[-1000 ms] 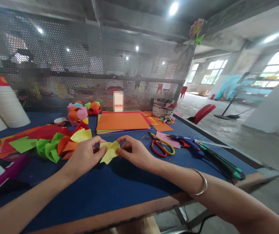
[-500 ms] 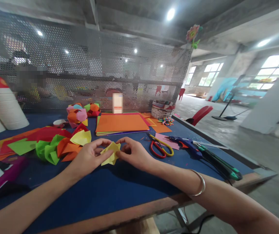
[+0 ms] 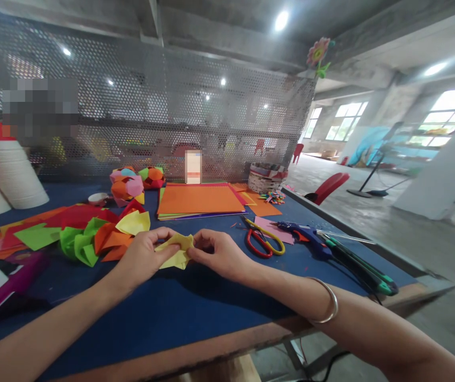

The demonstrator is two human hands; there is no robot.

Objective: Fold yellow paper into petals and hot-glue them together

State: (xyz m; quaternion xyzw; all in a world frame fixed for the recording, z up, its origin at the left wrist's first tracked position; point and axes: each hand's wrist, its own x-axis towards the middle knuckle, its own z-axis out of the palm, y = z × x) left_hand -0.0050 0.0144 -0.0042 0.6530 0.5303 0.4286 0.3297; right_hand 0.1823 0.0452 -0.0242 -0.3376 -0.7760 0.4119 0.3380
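Observation:
Between my two hands, above the blue tabletop, is a folded piece of yellow paper (image 3: 176, 258). My left hand (image 3: 147, 258) pinches its left side, thumb lying across the front. With thumb and fingertips, my right hand (image 3: 219, 254) grips the right edge. Just beyond my left hand lie another folded yellow paper (image 3: 133, 223), folded orange pieces (image 3: 114, 243) and folded green pieces (image 3: 85, 244). Scissors (image 3: 265, 241) with one red and one yellow handle rest to the right of my right hand.
A stack of coloured paper (image 3: 201, 200) lies ahead, with paper balls (image 3: 126, 187) to its left. At right are a blue glue gun (image 3: 307, 233), a green-and-black tool (image 3: 360, 268) and a woven basket (image 3: 267, 178). Paper cups (image 3: 20, 170) and a purple tape dispenser (image 3: 10, 289) stand left.
The yellow paper has turned in my fingers and shows a broader, flatter side toward the left. Both hands stay in nearly the same place.

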